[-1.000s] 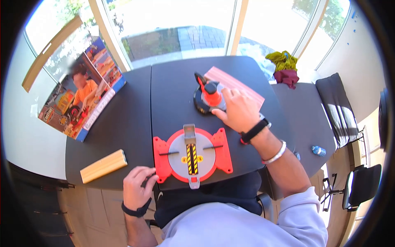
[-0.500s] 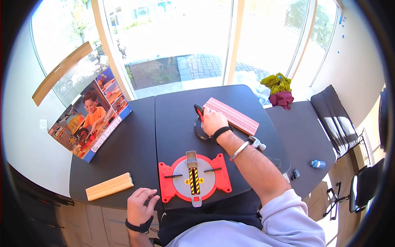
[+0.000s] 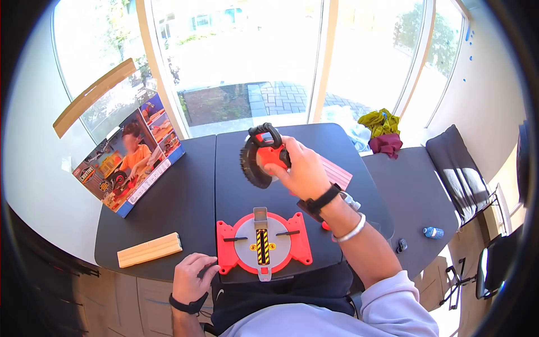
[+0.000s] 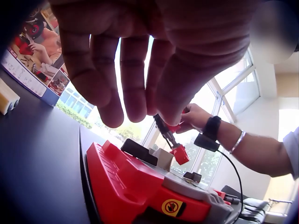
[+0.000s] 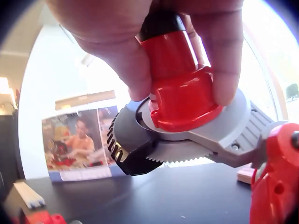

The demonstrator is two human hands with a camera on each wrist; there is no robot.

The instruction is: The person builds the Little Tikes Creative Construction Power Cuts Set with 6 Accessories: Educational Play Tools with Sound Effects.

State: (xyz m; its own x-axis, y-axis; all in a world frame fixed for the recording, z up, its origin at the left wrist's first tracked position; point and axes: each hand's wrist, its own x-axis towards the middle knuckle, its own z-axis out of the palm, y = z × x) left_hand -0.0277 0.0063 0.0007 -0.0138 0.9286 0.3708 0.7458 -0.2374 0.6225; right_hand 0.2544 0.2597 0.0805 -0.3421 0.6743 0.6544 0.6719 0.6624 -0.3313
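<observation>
In the upper middle of the head view, the person's right hand [image 3: 306, 171] holds a toy circular saw [image 3: 268, 153] of red, black and grey plastic above a dark, smooth-topped table [image 3: 168, 208]; in the right wrist view the thumb and fingers are wrapped around its red, black-capped barrel, with the toothed grey blade below the grip and the tabletop further down. A black strap [image 3: 325, 199] and a pale bracelet [image 3: 352, 229] circle the right wrist. At the lower middle of the head view, near the table's front edge, lies a red plastic base [image 3: 227, 247] with a round grey disc and a slot bordered by yellow-and-black stripes. The left hand [image 3: 192, 278] is just beside the base's left edge, its fingers loosely bent and grasping nothing; whether a fingertip touches the base cannot be told. A tan grooved block [image 3: 149, 250] lies at the lower left, and a pink striped board [image 3: 337, 171] lies right of the saw, partly hidden by the right hand. A large printed box [image 3: 132, 151] stands at the upper left. Toward the right are yellow-green cloth [image 3: 379, 122], maroon cloth [image 3: 385, 145] and a blue bottle [image 3: 433, 232].
</observation>
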